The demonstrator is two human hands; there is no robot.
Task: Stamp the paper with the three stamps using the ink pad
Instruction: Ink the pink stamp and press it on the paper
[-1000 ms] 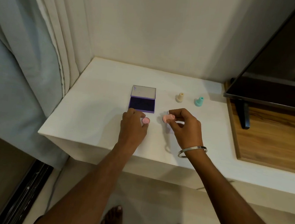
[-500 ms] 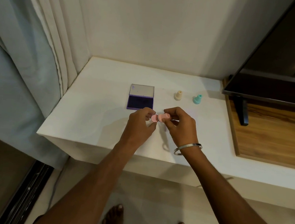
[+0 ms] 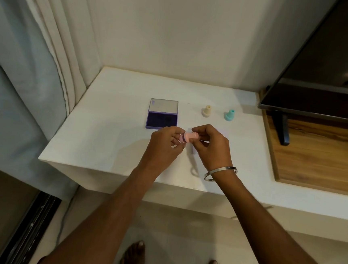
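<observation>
Both hands are on the pink stamp (image 3: 187, 137), held up just above the white counter (image 3: 109, 143) near the middle of its front half. Right hand (image 3: 208, 147) has its fingers and thumb curled round the narrow handle end, and left hand (image 3: 164, 145) pinches the wider round end with its fingertips, where a pink cap (image 3: 182, 138) sits with a thin dark line between it and the stamp body. Can't tell if the cap is fully seated or a bit off. The stamp lies sideways between the two hands, wide end pointing left.

Ink pad (image 3: 163, 114) is open, lying just behind the left hand toward the back of the counter, its clear lid (image 3: 164, 106) flipped flat away from the person and the dark purple pad facing up. Further right, along the same back line, a cream stamp (image 3: 206, 111) stands upright, and a teal stamp (image 3: 229, 115) stands upright just beside it, closer to the right edge. They're apart from each other and from the ink pad.

Paper is tough to pick out against the white surface; there's a pale strip under the right hand's fingers, but I can't say for sure that it is paper.

A metal bangle (image 3: 220, 173) hangs on the right wrist. Curtain (image 3: 28, 56) hangs off the left edge, a dark TV (image 3: 330, 67) on a wooden top (image 3: 318, 157) sits past the right edge, and bare feet show on the floor below.
</observation>
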